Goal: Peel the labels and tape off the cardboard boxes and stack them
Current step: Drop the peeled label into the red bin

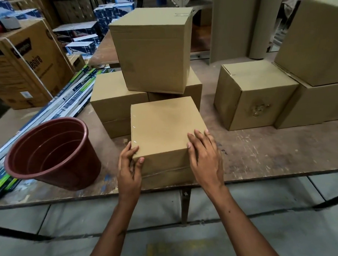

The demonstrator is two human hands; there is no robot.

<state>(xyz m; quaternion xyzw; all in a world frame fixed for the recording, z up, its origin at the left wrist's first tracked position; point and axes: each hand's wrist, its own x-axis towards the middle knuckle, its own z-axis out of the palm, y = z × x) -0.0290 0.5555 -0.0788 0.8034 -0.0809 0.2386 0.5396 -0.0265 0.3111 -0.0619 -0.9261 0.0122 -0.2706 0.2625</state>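
A plain cardboard box (164,126) stands at the near edge of the worn table (262,154). My left hand (129,168) grips its near left corner, thumb on the front face. My right hand (204,157) lies flat over its near right corner, fingers spread on the top. Clear tape runs down the box's left edge. Behind it two low boxes (112,99) carry a taller box (151,51) that has a strip of tape on its top. To the right stands another box (252,97) with a torn patch on its front.
A brown plastic bucket (49,152) lies tilted at the left of the table. Long printed cartons (66,101) lie along the left edge beside a large printed box (20,62). More stacked boxes (315,44) fill the far right. Cardboard rolls (237,22) stand behind.
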